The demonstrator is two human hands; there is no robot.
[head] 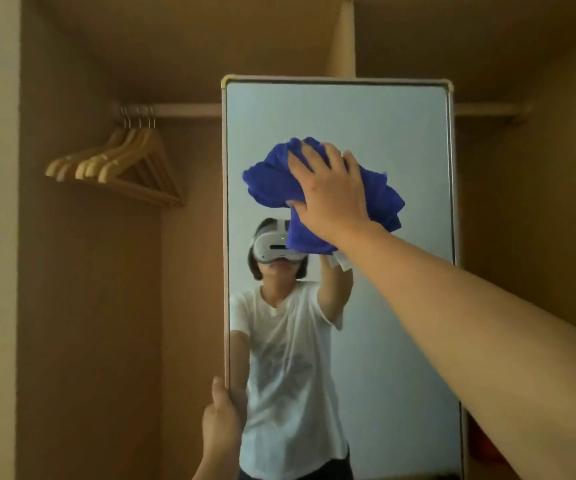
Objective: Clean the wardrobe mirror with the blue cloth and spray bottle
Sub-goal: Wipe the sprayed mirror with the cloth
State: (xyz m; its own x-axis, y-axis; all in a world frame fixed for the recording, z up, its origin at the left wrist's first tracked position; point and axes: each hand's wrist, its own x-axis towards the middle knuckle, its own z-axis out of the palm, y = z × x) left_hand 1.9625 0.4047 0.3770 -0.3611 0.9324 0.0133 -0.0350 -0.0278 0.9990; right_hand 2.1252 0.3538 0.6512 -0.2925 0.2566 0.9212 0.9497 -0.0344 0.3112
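Here, a tall rectangular mirror (pixel 401 133) with a thin pale frame and rounded yellowish corner caps stands upright in the centre of the frame, inside a brown wooden wardrobe (pixel 89 306). The right hand (pixel 331 192), reaching in from the lower right, lies with fingers spread and lightly curved over a bunched, soft, deep-blue terry cloth (pixel 272 181), pressing it against the glass in the mirror's upper half. The cloth is crumpled into folds, and a small white tag (pixel 343 261) hangs at its lower edge. The left hand (pixel 222 417), at the bottom centre, grips the mirror's left edge with fingers curled round the frame. In the upper left, a cluster of light wooden hangers (pixel 120 164) with metal hooks hangs on a pale round rail (pixel 182 110). The glass reflects a person in a white printed T-shirt.
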